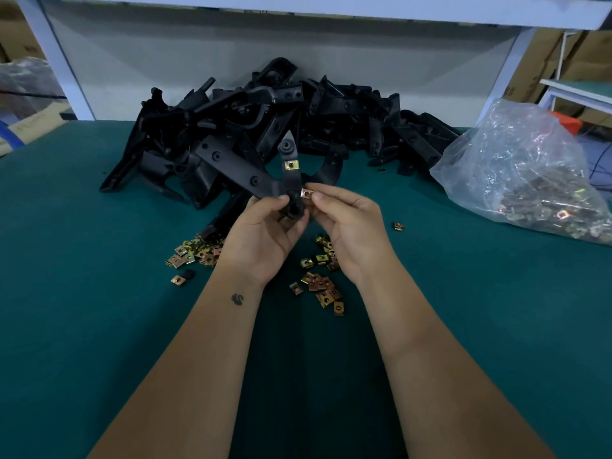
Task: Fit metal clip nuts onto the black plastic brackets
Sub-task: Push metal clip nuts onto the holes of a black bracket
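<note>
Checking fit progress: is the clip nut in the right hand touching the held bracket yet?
Touching. The head view shows the clip nut, pinched by the right hand, meeting the edge of the bracket held by the left hand.

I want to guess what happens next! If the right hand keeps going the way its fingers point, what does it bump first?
Probably the black bracket gripped by the left hand: the right hand pinches a clip nut right beside its edge.

Green table mat (99,326) — cardboard boxes (583,58) behind, right.
</note>
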Demonstrator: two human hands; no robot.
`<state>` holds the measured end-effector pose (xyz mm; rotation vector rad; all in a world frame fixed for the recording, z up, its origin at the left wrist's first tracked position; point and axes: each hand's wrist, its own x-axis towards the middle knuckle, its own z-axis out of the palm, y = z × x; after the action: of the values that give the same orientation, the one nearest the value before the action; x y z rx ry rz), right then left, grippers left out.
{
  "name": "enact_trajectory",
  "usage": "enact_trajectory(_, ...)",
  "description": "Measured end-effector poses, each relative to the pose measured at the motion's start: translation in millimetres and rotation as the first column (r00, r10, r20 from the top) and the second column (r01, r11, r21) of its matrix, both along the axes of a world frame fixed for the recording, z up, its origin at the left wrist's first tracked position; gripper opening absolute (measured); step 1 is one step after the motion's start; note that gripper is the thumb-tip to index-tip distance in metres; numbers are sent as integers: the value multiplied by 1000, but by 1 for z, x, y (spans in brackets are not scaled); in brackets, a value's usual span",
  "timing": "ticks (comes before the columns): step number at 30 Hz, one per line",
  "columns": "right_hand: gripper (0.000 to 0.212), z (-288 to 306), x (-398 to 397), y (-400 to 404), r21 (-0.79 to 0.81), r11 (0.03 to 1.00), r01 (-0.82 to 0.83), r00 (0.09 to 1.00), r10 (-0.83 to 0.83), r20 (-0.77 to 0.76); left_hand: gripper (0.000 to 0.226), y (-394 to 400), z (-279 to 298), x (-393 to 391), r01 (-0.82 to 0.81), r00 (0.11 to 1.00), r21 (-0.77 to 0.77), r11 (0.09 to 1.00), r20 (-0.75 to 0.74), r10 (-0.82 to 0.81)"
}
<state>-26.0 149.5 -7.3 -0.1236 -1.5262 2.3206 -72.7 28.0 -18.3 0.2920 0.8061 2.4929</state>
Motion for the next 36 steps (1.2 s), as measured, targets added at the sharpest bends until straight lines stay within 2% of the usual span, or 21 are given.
enact_trajectory(3,16,0,2,1,-6,999,-38,999,38,-7,45,-1,0,1,-5,1000,1,1000,5,5)
enact_trajectory(7,16,0,2,2,23,999,-40,999,40,5,23,-4,-2,1,-12,1000,-13,1000,-4,12)
enact_trajectory(9,18,2,3,2,47,998,-39,999,38,18,19,-4,-2,1,-14,999,-41,999,-36,12)
enact_trajectory(13,21,5,3,5,63,998,4,999,-6,33,22,-4,-5,-1,-12,997,-114,993,-78,3)
enact_trajectory(19,13,3,5,3,-60,997,-56,998,58,25,31,-2,-6,-1,-9,996,-130,991,-88,-3)
enact_trajectory(27,23,2,0,-1,-40,999,33,999,-33,13,36,-4,-4,-2,-24,987,-191,981,-161,-7)
enact_trajectory(36,22,0,-2,-1,-15,998,58,998,-58,30,38,-2,-3,3,-43,990,-207,977,-137,14)
